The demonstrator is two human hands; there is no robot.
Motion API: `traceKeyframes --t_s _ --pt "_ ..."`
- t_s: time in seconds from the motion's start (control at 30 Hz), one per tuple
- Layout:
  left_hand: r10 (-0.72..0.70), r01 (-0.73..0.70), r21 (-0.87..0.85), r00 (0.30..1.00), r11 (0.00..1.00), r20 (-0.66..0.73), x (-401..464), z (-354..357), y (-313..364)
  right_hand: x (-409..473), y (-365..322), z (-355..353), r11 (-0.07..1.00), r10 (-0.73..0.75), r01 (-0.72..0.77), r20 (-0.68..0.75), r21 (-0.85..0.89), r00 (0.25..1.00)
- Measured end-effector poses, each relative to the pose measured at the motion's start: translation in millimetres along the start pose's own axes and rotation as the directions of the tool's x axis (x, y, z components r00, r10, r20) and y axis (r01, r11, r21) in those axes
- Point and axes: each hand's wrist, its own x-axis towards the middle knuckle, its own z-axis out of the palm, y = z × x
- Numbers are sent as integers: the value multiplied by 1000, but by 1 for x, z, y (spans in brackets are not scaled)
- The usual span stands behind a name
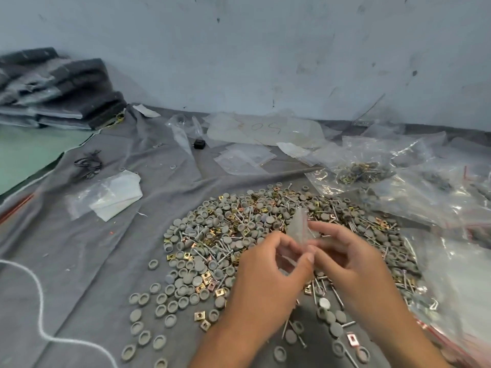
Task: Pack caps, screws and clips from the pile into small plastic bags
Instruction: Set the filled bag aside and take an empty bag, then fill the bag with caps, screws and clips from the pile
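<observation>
1. Two hands on one small plastic bag (299, 227): my left hand (268, 277) and right hand (350, 258) each pinch it between thumb and fingertips, fingers narrow, over the middle of the pile (265, 240). The bag stands up between them, looks empty, mouth apparently not yet spread.
2. Bag handling, my guess: near weightless, floppy thin film, slick, the two walls cling. Take it at the mouth, one wall per hand, and rub or peel apart. Gripping lower down just crumples it.
3. Pile parts: grey caps (202, 281) are light, round and shallow, so they slide and roll; take them by the rim or scoop several. Screws (210, 254) are thin, stiff and pointed; the tips could pierce the film, so drop them in head first. Brass clips (206, 278) are small, flat, sharp-cornered; pinch them by the edges.
4. Pile sits on grey cloth (106, 261) over the surface. The cloth is wrinkled, so parts snag in folds rather than run off.
5. Room: open cloth to my left, with loose caps strewn near me. To my right, filled bags (361, 171) and clear sheeting (451, 274) crowd close, touching the pile's edge.
6. Limits: wall (265, 49) behind, well apart from the pile. White cord (39, 301) lies at the near left; stacked dark cloth (61, 88) at the far left. Both are out of my working path.
</observation>
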Motion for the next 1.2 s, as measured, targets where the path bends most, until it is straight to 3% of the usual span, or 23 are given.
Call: traceKeyframes --t_s 0.1,0.23,0.3,0.37,0.43,0.53,0.6,0.7,0.9,1.1,1.2 --pt "-8 9 11 997 1000 -79 1 -1 0 -2 -2 3 998 -49 48 -22 -27 999" --pt "36 -15 83 965 996 -258 11 -9 -3 -3 -2 6 995 -95 92 -194 -27 976" --pt "49 -18 97 941 995 -335 16 -16 -4 -1 -1 6 996 -91 84 -210 -41 973" --pt "50 -14 95 920 995 -389 19 -20 -5 3 4 7 997 -56 49 -112 -61 992" --pt "42 2 100 898 995 -438 19 -25 -7 9 14 7 977 4 5 45 -213 999" --pt "82 25 187 837 982 -541 20 -37 -10 16 35 6 787 66 68 194 -613 979" --pt "150 12 267 802 964 -578 20 -43 -10 20 45 10 701 65 133 249 -701 966" --pt "238 -37 346 795 938 -559 19 -44 -12 25 51 16 636 44 225 326 -738 944" --pt "310 -102 388 795 916 -522 17 -41 -12 19 48 11 575 -27 298 346 -762 938" --pt "392 -173 465 813 868 -431 18 -38 -12 16 41 8 626 -16 232 285 -744 958" --pt "378 -136 496 821 858 -427 19 -38 -14 17 40 4 639 -6 183 233 -747 972"
